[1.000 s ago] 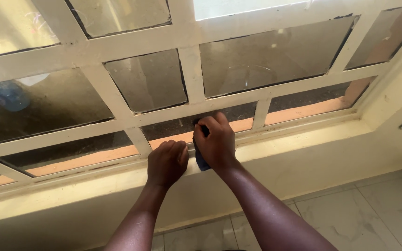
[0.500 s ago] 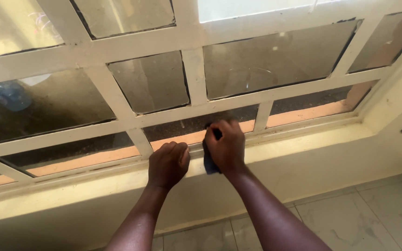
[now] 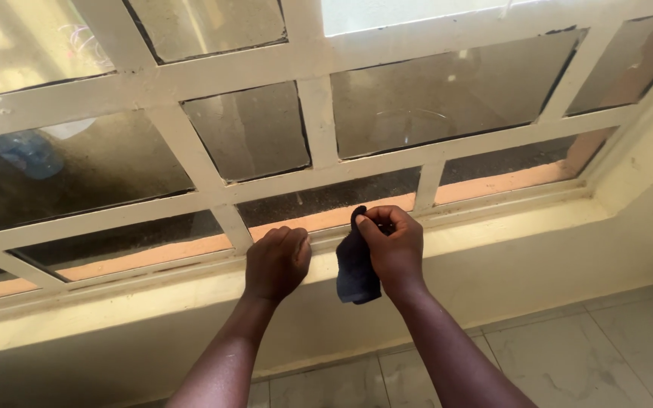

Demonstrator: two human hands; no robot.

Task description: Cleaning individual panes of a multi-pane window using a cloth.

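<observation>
Dark cloth (image 3: 357, 268) hangs pinched in right hand (image 3: 393, 245)

Home interior: barred window (image 3: 319, 136), painted sill (image 3: 508, 227), tiled floor (image 3: 568, 363).

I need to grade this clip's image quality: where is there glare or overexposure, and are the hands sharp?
Head view: the upper panes are blown out white by daylight; the lower glass is dim and dusty, with faint reflections. Both the left hand and the right hand, holding a dark cloth, look sharp, evenly lit, without motion blur.
</observation>
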